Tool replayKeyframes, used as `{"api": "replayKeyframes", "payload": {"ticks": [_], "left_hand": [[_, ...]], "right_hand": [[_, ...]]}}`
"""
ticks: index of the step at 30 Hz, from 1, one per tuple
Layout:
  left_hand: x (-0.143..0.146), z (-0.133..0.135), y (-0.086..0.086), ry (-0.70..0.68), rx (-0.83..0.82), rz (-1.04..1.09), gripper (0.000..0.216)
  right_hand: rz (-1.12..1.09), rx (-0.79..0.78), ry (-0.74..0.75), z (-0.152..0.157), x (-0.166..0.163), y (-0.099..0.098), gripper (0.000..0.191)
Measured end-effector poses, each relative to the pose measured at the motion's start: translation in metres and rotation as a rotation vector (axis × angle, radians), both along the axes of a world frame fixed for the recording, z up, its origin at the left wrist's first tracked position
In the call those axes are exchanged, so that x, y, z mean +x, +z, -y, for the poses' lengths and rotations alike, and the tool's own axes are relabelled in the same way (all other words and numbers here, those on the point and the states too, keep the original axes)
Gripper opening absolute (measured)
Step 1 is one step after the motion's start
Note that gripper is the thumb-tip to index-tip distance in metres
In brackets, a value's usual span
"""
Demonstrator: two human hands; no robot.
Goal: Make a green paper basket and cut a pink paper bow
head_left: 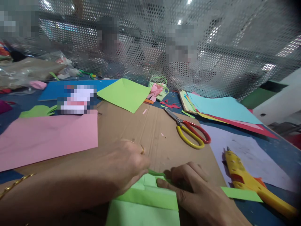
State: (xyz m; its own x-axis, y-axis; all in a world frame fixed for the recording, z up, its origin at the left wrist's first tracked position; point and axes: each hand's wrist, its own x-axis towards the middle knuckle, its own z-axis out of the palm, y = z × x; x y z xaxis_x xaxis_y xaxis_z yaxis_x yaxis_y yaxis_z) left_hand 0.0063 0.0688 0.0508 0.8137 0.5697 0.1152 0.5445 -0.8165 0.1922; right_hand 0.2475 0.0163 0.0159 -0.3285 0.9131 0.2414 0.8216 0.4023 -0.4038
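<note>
While your hands meet low in the view, the folded green paper (pixel 145 201) lies directly under and between them on the brown cardboard (pixel 141 128), its upper edge tucked beneath your fingertips. Your left hand (pixel 127 166), ring on one finger, is curled with the fingers bent down onto the paper's top left corner, right where a thin green strip (pixel 156 173) starts; whether it pinches that strip you cannot tell, since the fingertips are hidden. Your right hand (pixel 197 194) is not grasping anything: it lies loosely spread, fingertips pressing on the paper's top right corner and touching the strip's other end. A pink sheet (pixel 47 138) lies to the left of your left forearm. Red-and-yellow scissors (pixel 190 130) sit on the cardboard beyond your right hand, and a yellow glue gun (pixel 249 182) lies just to its right.
</note>
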Motion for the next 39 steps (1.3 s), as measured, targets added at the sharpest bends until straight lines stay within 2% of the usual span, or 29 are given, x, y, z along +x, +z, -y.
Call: {"api": "replayKeyframes", "payload": {"ticks": [2, 5, 11, 17, 21, 25, 30, 32, 35, 37, 39], "left_hand": [[0.001, 0.0, 0.004, 0.019, -0.03, -0.008, 0.019], [0.003, -0.001, 0.008, 0.052, -0.089, -0.009, 0.02], [0.004, -0.003, 0.009, 0.087, -0.17, -0.025, 0.019], [0.003, 0.0, 0.006, 0.064, -0.147, -0.022, 0.019], [0.002, 0.001, 0.007, 0.057, -0.142, -0.016, 0.02], [0.002, -0.001, 0.008, 0.062, -0.143, -0.039, 0.021], [0.003, -0.002, 0.009, 0.055, -0.148, -0.033, 0.019], [0.004, -0.001, 0.01, 0.053, -0.146, -0.028, 0.019], [0.003, 0.0, 0.01, 0.046, -0.139, -0.008, 0.017], [0.003, 0.0, 0.01, 0.044, -0.134, 0.0, 0.018], [0.002, 0.0, 0.01, 0.041, -0.13, 0.007, 0.019]], "right_hand": [[0.033, 0.0, 0.056, 0.003, 0.001, 0.003, 0.018], [0.04, 0.026, 0.087, 0.006, 0.001, 0.006, 0.016], [0.042, -0.018, -0.076, 0.003, -0.002, 0.005, 0.027], [0.07, -0.002, 0.151, 0.005, 0.005, 0.009, 0.009], [0.09, 0.026, 0.239, 0.007, 0.01, 0.005, 0.01], [0.058, -0.008, 0.138, 0.005, 0.006, 0.003, 0.014], [0.001, -0.091, -0.135, 0.002, -0.003, 0.004, 0.031], [-0.008, -0.083, -0.082, 0.003, -0.001, 0.006, 0.027], [0.049, -0.031, 0.146, 0.005, 0.008, 0.009, 0.013], [0.097, 0.003, 0.251, 0.006, 0.012, 0.009, 0.014], [0.124, 0.024, 0.29, 0.006, 0.015, 0.009, 0.015]]}}
